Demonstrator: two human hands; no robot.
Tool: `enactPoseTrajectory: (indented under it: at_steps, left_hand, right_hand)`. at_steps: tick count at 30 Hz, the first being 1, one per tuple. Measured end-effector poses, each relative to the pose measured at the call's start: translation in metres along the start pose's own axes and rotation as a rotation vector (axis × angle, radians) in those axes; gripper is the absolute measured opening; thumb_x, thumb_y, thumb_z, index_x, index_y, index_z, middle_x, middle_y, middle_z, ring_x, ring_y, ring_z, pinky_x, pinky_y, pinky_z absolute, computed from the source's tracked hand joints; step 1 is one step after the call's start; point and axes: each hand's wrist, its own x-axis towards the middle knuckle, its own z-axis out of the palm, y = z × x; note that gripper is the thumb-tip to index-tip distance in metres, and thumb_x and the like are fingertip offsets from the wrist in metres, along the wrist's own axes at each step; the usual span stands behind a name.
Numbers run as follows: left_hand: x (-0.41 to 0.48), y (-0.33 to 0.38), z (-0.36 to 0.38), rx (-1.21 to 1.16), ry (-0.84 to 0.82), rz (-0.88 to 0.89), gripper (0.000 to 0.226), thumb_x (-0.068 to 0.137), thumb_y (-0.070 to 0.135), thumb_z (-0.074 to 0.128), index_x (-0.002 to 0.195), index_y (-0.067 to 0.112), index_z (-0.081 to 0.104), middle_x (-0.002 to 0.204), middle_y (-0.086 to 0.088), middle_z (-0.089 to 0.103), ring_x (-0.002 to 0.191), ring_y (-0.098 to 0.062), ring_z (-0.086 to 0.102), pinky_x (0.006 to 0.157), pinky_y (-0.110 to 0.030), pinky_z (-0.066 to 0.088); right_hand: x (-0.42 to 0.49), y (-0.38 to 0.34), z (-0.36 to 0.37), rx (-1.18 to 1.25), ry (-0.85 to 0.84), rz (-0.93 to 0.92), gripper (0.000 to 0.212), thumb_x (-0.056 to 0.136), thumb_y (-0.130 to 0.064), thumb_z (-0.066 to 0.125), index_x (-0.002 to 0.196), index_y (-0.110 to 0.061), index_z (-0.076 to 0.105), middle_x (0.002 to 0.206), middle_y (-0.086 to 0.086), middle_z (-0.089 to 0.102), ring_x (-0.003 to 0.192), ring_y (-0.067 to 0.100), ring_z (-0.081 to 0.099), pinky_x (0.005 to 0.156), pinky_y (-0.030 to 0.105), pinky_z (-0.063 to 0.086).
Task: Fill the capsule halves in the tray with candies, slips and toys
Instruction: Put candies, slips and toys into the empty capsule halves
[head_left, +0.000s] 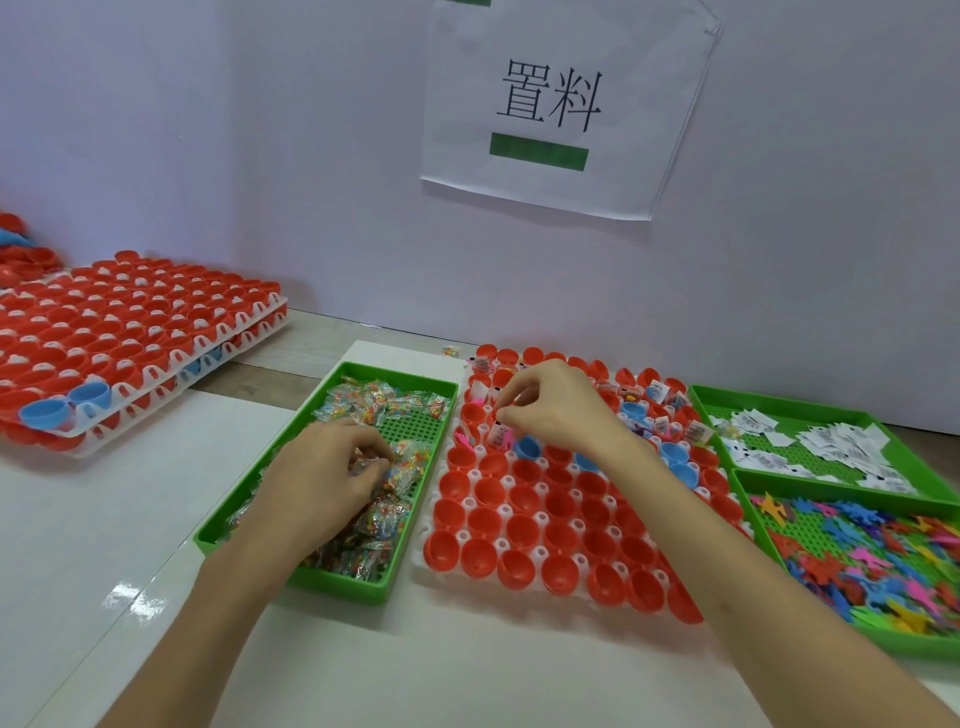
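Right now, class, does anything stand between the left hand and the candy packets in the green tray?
Nothing visible does: the left hand reaches into the open green tray and grips some of the candy packets there.

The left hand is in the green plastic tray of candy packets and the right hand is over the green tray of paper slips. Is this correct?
No. The head view shows the right hand over the white plastic tray of red capsule halves. The left hand is in the green plastic tray of candy packets.
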Motion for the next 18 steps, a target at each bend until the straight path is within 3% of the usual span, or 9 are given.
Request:
enactPoseTrajectory:
  at_steps: [8,12,18]
  left_hand:
    - [0.0,-0.001,0.0,0.007,-0.003,0.0,0.01,0.091,0.022,0.069,0.091,0.03,0.074,0.093,0.015,0.064,0.086,-0.004,0.056,0.075,-0.032,0.048]
    - [0.0,-0.001,0.001,0.0,-0.001,0.004,0.01,0.091,0.021,0.069,0.089,0.03,0.074,0.093,0.014,0.065,0.085,-0.004,0.056,0.074,-0.031,0.047]
    - [0.0,-0.001,0.001,0.002,-0.005,0.002,0.009,0.091,0.022,0.069,0.09,0.03,0.074,0.094,0.013,0.065,0.086,-0.007,0.057,0.075,-0.031,0.047]
  right_hand:
    - [0.0,0.004,-0.004,-0.001,-0.06,0.021,0.024,0.078,0.0,0.077,0.092,-0.019,0.076,0.09,-0.004,0.07,0.085,0.007,0.067,0.065,0.015,0.05]
    - [-0.001,0.005,0.003,0.022,-0.02,0.0,0.018,0.079,-0.006,0.081,0.083,-0.022,0.074,0.08,-0.009,0.07,0.076,0.002,0.067,0.059,0.01,0.045]
    - [-0.003,0.007,0.016,0.007,0.02,-0.002,0.015,0.083,-0.015,0.08,0.077,-0.024,0.07,0.074,-0.013,0.065,0.072,0.001,0.063,0.061,0.01,0.044]
